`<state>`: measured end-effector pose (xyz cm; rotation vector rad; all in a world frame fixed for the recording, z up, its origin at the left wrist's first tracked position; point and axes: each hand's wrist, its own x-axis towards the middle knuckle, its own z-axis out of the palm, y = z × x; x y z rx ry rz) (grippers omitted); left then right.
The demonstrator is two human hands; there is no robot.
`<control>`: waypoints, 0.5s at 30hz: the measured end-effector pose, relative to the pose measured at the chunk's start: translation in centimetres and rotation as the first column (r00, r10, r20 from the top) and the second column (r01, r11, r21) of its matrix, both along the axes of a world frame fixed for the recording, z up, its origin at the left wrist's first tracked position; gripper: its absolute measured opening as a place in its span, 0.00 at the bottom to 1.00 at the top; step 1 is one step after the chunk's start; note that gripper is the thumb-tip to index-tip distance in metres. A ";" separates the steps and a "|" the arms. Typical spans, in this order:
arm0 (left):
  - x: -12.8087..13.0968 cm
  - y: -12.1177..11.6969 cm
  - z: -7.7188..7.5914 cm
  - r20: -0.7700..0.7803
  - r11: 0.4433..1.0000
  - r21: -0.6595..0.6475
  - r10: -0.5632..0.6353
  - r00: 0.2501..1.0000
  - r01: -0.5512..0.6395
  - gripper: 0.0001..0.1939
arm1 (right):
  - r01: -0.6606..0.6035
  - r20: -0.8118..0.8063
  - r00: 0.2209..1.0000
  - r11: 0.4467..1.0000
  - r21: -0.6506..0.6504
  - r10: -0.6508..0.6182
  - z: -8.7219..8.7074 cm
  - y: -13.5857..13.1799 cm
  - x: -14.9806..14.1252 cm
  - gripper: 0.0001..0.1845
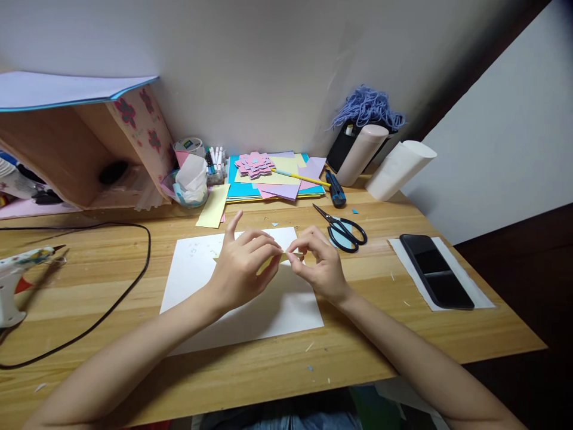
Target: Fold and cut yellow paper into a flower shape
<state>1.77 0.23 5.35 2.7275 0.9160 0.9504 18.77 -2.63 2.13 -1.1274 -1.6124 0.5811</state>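
Observation:
Between my two hands is a narrow piece of yellow paper (292, 257), mostly covered by my fingers. My left hand (248, 260) pinches it with thumb and forefinger, the little finger lifted. Close beside it, my right hand (320, 263) grips the paper's right part between thumb and fingertips. Both hands are over a white sheet of paper (286, 310) lying on the wooden table (358, 352). Black-handled scissors (342, 230) lie just beyond my right hand, on a light blue scrap.
A pink layered paper flower (254, 164) and a pencil (299, 177) top stacked coloured paper (242, 191). At left are a hot glue gun (18, 280), its black cable (145, 263) and an open box (138, 143). A phone (436, 272) lies right; a utility knife (335, 188) lies behind.

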 end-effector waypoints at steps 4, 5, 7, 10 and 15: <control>0.0 0.2 0.2 -0.023 1.000 -0.029 -0.006 1.000 0.006 0.05 | 0.023 0.034 0.999 0.999 0.039 -0.025 -0.1 0.3 0.5 0.03; 0.0 0.3 0.3 -0.025 0.999 -0.041 -0.006 1.000 0.005 0.05 | 0.033 0.036 0.999 0.998 0.046 -0.035 -0.1 0.5 0.8 0.03; -0.2 0.6 0.5 -0.025 0.998 -0.068 -0.001 1.000 -0.001 0.06 | 0.068 0.020 0.997 0.996 0.053 -0.069 -0.2 1.0 1.3 0.03; -0.5 0.8 0.8 -0.017 0.994 -0.105 0.008 1.000 -0.010 0.06 | 0.114 -0.054 0.992 0.993 0.043 -0.112 -0.1 1.6 2.0 0.01; -0.5 0.6 1.0 -0.033 0.987 -0.161 0.003 0.999 -0.008 0.06 | -0.123 -0.034 0.992 0.992 -0.038 0.122 0.3 1.2 1.5 0.08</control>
